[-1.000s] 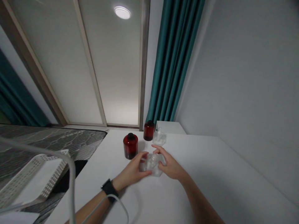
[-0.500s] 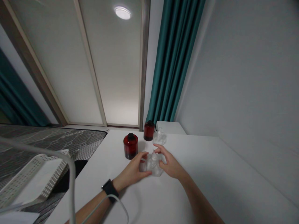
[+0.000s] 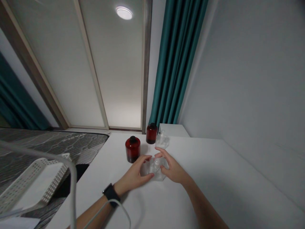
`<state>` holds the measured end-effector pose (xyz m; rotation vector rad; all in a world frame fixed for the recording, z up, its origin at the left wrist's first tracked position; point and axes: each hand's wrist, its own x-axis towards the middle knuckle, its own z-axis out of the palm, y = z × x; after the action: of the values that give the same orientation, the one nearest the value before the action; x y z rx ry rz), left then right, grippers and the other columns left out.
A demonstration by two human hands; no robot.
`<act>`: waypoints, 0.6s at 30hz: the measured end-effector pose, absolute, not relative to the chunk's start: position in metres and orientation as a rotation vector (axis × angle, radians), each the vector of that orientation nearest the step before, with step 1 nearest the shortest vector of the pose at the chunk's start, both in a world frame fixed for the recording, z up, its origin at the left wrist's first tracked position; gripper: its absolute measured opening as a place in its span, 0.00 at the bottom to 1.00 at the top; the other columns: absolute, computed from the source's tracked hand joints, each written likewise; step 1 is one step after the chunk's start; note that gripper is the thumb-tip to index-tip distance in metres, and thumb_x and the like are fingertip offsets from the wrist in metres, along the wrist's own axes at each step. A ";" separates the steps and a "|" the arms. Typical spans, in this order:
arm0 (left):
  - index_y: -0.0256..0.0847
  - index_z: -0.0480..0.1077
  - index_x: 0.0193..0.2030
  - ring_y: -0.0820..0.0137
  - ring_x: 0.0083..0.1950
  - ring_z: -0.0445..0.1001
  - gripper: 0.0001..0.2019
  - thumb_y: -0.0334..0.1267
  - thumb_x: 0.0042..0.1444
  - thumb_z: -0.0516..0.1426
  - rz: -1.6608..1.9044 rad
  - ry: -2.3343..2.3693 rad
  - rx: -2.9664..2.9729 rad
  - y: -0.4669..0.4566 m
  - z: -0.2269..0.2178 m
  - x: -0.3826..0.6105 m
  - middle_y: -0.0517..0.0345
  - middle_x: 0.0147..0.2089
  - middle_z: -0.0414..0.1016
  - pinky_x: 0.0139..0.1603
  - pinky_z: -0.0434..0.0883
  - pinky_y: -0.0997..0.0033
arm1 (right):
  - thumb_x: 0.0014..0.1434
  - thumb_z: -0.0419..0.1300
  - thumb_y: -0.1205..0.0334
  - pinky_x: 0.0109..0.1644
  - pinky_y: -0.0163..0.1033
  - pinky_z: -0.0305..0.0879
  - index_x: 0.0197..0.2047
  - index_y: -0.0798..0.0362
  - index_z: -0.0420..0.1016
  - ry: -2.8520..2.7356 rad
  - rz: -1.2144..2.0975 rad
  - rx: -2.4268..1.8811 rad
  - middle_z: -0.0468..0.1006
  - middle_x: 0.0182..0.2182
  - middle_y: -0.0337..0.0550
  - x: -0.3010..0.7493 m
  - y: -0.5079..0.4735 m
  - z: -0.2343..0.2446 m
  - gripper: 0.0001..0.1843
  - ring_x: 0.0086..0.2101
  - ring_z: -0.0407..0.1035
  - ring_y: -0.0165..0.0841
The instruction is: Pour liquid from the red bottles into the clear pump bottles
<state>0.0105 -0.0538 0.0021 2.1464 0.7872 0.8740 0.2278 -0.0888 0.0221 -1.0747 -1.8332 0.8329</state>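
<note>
A clear, faceted glass-like container (image 3: pixel 156 174) with a rounded knob-like top stands on the white table (image 3: pixel 171 206) between my hands. My left hand (image 3: pixel 138 173), a dark watch on its wrist, curves around the container's left side, thumb at the front and fingers behind. My right hand (image 3: pixel 172 167) bends over the top from the right, its fingertips at the knob and its thumb by the right side. Fingers partly hide the knob, so I cannot tell whether it is a separate lid. Left of the container is a dark red bottle (image 3: pixel 132 149) with a black cap.
Farther back stand a second red bottle (image 3: pixel 151 134) and another clear container (image 3: pixel 162 140). A white box-like surface (image 3: pixel 173 129) adjoins the table's far edge. On the left is a white perforated basket (image 3: pixel 30 178). A pale cable (image 3: pixel 74 190) crosses the foreground.
My right fingertips have shifted slightly left and now cover the tip of the knob. My left hand stays around the container. The red bottles have not moved on the table.
</note>
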 end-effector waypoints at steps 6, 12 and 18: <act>0.42 0.64 0.60 0.56 0.57 0.72 0.28 0.34 0.52 0.63 0.873 0.779 2.186 -0.053 0.002 0.011 0.47 0.57 0.72 0.59 0.70 0.55 | 0.50 0.55 0.77 0.66 0.51 0.55 0.67 0.45 0.58 -1.836 0.780 -1.102 0.70 0.44 0.39 0.229 -0.088 0.020 0.42 0.51 0.67 0.37; 0.42 0.63 0.60 0.56 0.56 0.72 0.27 0.34 0.52 0.63 0.862 0.777 2.183 -0.054 0.005 0.012 0.48 0.56 0.72 0.59 0.70 0.55 | 0.51 0.55 0.77 0.67 0.51 0.54 0.68 0.46 0.56 -1.901 0.804 -1.089 0.70 0.52 0.43 0.226 -0.090 0.023 0.42 0.55 0.65 0.38; 0.43 0.63 0.60 0.56 0.56 0.71 0.27 0.34 0.53 0.63 0.849 0.789 2.188 -0.054 0.006 0.013 0.50 0.56 0.71 0.59 0.70 0.57 | 0.51 0.56 0.76 0.66 0.47 0.55 0.67 0.45 0.58 -1.922 0.765 -1.089 0.68 0.50 0.43 0.229 -0.092 0.025 0.41 0.54 0.65 0.40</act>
<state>0.0131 -0.0536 0.0055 2.1880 0.7895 0.8486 0.2285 -0.0915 0.0247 -1.0888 -1.9224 0.7649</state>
